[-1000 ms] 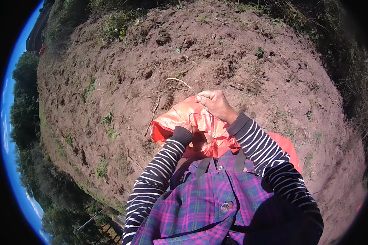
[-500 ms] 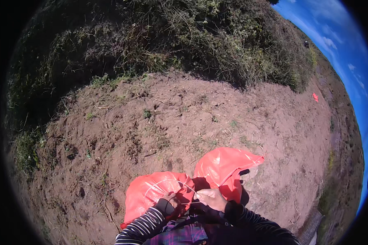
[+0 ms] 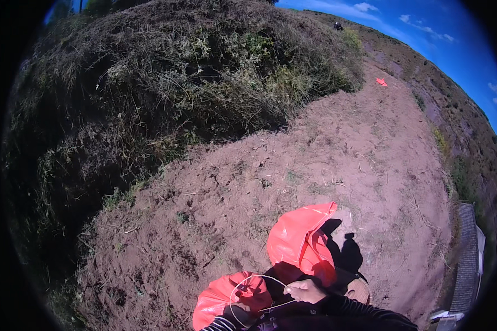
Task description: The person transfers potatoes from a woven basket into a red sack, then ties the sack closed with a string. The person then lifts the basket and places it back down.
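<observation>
Two orange-red woven sacks are close to me at the bottom of the view. The nearer sack [image 3: 212,300] has its gathered top by my left hand [image 3: 239,312], which is in deep shadow, its fingers hard to make out. My right hand [image 3: 306,291] is closed in a pinch on one end of a thin pale cord [image 3: 258,276]. The cord bends in a wide loop over the nearer sack and passes down around my left hand. Just beyond stands the second sack [image 3: 292,237], bulging, with its top folded over to the right.
Loose reddish soil [image 3: 370,160] with dry stalks surrounds the sacks. A bushy bank [image 3: 193,71] rises at the far left. A small orange-red item [image 3: 381,82] lies far off. A tan rounded object [image 3: 359,289] is right of my hand. A grey roof [image 3: 465,259] is at lower right.
My view has swung to the right and up, showing more sky and the roof. The cord loop has widened, with my right hand farther from the nearer sack's top.
</observation>
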Tool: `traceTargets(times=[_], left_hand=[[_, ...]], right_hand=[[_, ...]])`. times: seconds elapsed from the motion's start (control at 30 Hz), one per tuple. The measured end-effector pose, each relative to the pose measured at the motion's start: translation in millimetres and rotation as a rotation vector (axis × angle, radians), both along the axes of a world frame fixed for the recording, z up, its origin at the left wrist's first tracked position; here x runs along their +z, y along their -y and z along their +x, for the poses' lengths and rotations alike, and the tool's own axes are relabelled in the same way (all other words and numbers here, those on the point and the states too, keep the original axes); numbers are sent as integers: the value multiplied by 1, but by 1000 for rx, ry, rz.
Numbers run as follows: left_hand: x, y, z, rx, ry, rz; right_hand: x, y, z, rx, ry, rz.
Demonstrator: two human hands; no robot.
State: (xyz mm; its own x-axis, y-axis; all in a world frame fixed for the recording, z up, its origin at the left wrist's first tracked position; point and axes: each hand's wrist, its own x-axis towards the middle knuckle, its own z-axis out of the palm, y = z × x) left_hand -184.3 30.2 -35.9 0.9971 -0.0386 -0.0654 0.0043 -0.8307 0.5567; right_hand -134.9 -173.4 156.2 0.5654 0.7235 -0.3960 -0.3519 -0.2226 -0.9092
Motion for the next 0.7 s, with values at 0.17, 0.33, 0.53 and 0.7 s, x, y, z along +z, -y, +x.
traceTargets(times=[0.17, 0.33, 0.53, 0.7], left_hand=[[2, 9, -11, 45, -45, -87], [19, 0, -54, -41, -72, 243], [56, -54, -113, 527, 281, 207], [51, -36, -136, 508, -118, -87]], right_hand=[[19, -34, 10, -145, -20, 97], [7, -140, -1, 127, -48, 475], [-22, -287, -28, 147, -198, 522], [-40, -321, -25, 152, -158, 378]])
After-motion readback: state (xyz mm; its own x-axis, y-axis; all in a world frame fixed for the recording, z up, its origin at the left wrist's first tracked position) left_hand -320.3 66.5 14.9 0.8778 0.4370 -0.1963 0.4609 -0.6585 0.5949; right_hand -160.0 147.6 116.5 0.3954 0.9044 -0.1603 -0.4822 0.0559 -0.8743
